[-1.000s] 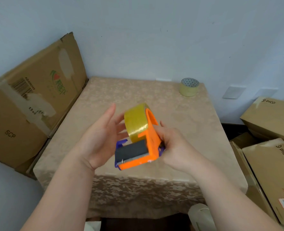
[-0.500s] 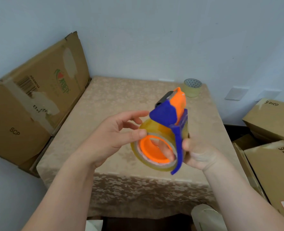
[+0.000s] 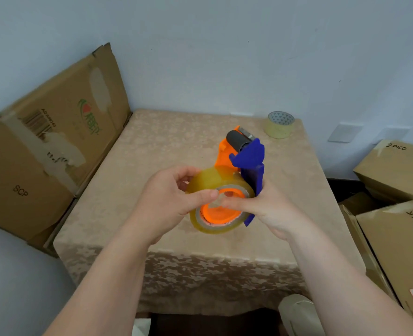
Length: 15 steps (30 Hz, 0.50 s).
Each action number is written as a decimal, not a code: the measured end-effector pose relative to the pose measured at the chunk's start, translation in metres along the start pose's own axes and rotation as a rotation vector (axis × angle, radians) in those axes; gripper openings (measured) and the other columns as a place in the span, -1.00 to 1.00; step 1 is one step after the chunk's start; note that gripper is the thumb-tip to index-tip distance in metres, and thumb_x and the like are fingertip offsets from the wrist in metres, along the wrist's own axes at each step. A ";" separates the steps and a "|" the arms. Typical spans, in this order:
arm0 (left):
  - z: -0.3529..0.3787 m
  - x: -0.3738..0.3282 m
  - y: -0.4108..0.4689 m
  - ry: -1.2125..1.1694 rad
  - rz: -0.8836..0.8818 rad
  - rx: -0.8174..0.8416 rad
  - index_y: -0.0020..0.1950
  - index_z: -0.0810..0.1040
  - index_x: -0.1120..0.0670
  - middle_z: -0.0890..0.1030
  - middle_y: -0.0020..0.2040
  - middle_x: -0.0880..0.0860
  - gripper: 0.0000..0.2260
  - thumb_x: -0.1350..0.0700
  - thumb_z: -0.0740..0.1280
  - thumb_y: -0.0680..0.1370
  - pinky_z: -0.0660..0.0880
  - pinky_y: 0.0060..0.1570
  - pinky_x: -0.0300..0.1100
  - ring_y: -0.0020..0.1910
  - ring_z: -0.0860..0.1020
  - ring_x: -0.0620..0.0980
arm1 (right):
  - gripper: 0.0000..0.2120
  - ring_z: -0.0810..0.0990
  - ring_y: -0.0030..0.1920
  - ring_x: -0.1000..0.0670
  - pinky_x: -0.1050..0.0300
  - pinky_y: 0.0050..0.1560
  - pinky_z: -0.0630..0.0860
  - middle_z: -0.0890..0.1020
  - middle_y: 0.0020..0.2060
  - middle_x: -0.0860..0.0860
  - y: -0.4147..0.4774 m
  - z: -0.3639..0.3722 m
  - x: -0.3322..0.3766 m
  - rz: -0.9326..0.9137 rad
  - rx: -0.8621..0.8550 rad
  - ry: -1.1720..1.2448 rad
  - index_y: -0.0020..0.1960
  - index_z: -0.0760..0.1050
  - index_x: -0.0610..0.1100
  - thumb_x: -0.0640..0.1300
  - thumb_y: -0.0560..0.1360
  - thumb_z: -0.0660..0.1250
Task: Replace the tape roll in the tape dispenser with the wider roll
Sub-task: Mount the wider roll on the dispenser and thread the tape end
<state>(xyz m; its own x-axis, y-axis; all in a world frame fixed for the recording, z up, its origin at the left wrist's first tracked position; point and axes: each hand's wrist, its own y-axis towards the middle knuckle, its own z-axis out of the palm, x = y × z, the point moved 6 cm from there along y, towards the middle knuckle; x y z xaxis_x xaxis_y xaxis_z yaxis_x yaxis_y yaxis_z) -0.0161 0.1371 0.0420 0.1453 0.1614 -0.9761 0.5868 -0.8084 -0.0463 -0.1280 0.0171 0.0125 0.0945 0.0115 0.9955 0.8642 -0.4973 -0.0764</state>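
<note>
L hand (image 3: 169, 202) pinched tape roll (image 3: 209, 177), prob. to pull it off; R hand (image 3: 269, 210) gripped tape dispenser (image 3: 248, 161), bracing it.

two tape rolls: the mounted roll (image 3: 202, 181) on the one tape dispenser (image 3: 249, 158), and the spare roll (image 3: 279, 128) at the far right corner of the one table (image 3: 152, 154). two hands: left hand (image 3: 166, 202), right hand (image 3: 268, 209). two pico boxes (image 3: 394, 170) (image 3: 399, 251) at right, one large carton (image 3: 31, 170) at left.
</note>
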 end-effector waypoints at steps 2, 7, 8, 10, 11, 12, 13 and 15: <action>0.002 0.001 -0.001 0.004 0.003 0.003 -0.05 0.58 -0.05 0.61 -0.22 -0.06 -0.65 -0.03 0.52 0.20 0.39 -0.41 -0.40 -0.30 0.51 -0.15 | -0.49 0.68 0.00 -0.06 -0.04 0.06 0.59 0.70 0.00 -0.06 0.001 -0.005 -0.002 0.010 -0.049 0.028 0.16 0.52 -0.10 -0.19 0.22 0.52; 0.006 -0.001 -0.001 -0.039 0.059 -0.049 -0.04 0.53 -0.11 0.59 -0.08 -0.12 -0.70 -0.01 0.53 0.29 0.43 -0.32 -0.37 -0.12 0.54 -0.11 | -0.52 0.66 0.00 -0.08 -0.04 0.09 0.58 0.69 -0.05 -0.05 0.001 -0.012 0.000 -0.051 -0.123 0.266 0.15 0.51 -0.11 -0.35 0.27 0.46; 0.008 -0.001 -0.001 -0.080 0.056 -0.058 -0.03 0.53 -0.11 0.59 -0.07 -0.10 -0.69 -0.01 0.52 0.29 0.43 -0.33 -0.37 -0.12 0.53 -0.09 | -0.55 0.65 0.00 -0.08 -0.08 0.11 0.55 0.68 -0.06 -0.06 0.001 -0.013 0.002 -0.055 -0.131 0.304 0.14 0.52 -0.10 -0.38 0.29 0.45; 0.010 -0.001 -0.001 -0.147 0.048 -0.067 -0.01 0.53 -0.10 0.58 -0.04 -0.06 -0.68 -0.03 0.48 0.29 0.42 -0.35 -0.37 -0.10 0.52 -0.06 | -0.59 0.64 -0.01 -0.09 -0.10 0.13 0.54 0.66 -0.06 -0.08 0.000 -0.013 0.005 -0.055 -0.141 0.347 0.13 0.52 -0.12 -0.43 0.35 0.39; 0.011 -0.001 -0.001 -0.165 0.052 -0.067 0.01 0.54 -0.10 0.58 -0.02 -0.06 -0.67 -0.03 0.47 0.28 0.42 -0.34 -0.36 -0.08 0.52 -0.05 | -0.61 0.64 -0.02 -0.08 -0.08 0.11 0.55 0.66 -0.07 -0.08 0.000 -0.013 0.005 -0.049 -0.151 0.370 0.13 0.53 -0.12 -0.44 0.37 0.37; 0.011 -0.001 0.000 -0.181 0.058 -0.061 0.03 0.54 -0.10 0.57 -0.01 -0.05 -0.65 -0.02 0.47 0.27 0.43 -0.32 -0.34 -0.07 0.52 -0.03 | -0.64 0.64 -0.04 -0.07 -0.05 0.08 0.56 0.67 -0.11 -0.06 0.000 -0.013 0.004 -0.035 -0.174 0.408 0.09 0.55 -0.12 -0.44 0.38 0.36; 0.011 -0.001 0.000 -0.195 0.058 -0.049 0.06 0.53 -0.10 0.56 0.00 -0.05 -0.61 -0.01 0.48 0.26 0.47 -0.29 -0.30 -0.06 0.53 -0.01 | -0.70 0.65 -0.08 -0.06 -0.02 0.05 0.57 0.67 -0.16 -0.05 0.000 -0.014 0.001 -0.011 -0.202 0.465 0.02 0.57 -0.11 -0.42 0.39 0.35; 0.012 0.000 0.001 -0.202 0.042 -0.015 0.15 0.51 -0.09 0.57 0.01 -0.01 -0.51 0.02 0.51 0.24 0.58 -0.15 -0.14 -0.03 0.59 0.03 | -0.80 0.64 -0.14 -0.07 -0.03 0.01 0.57 0.65 -0.24 -0.08 0.000 -0.014 -0.005 0.060 -0.234 0.600 -0.12 0.59 -0.09 -0.37 0.41 0.34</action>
<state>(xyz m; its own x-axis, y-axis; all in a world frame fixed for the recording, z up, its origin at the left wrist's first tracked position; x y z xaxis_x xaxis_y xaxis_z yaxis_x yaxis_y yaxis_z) -0.0256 0.1293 0.0393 0.0076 0.0099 -0.9999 0.5953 -0.8035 -0.0035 -0.1350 0.0048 0.0086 -0.2119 -0.4753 0.8539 0.7291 -0.6587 -0.1857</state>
